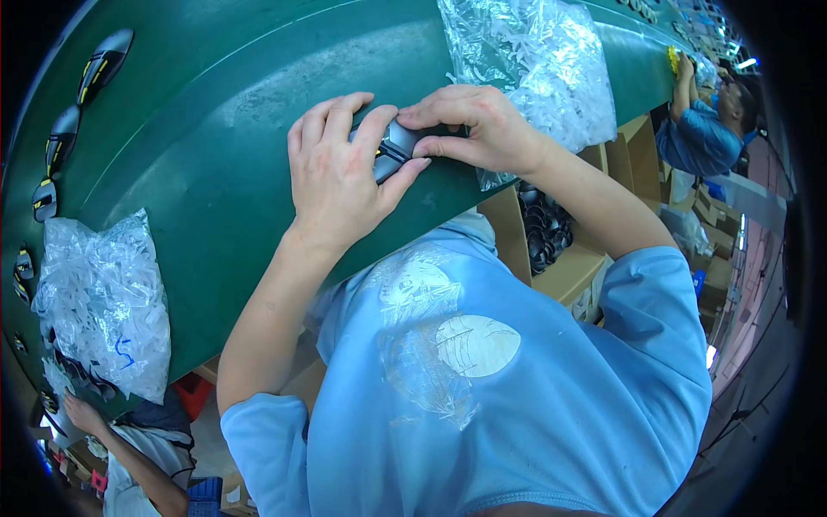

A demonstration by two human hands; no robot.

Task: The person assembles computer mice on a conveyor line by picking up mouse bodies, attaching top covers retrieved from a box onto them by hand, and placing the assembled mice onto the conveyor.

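Left hand [340,168] and right hand [478,129]: fingers holding grey-black domed plastic shell [398,143] from either side. Likely fitting step; next needs even pressure.

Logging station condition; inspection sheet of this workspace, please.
Surface: green bench, shiny patches.
Job's things: grey-and-black part between the hands.
Clutter: left clear bag and right clear bag, whitish contents; similar parts along the left; cardboard box holding dark pieces.
Hands: left hand and right hand both grip the part.
Cables: nothing seen on the bench.
Surroundings: co-workers upper right and lower left.
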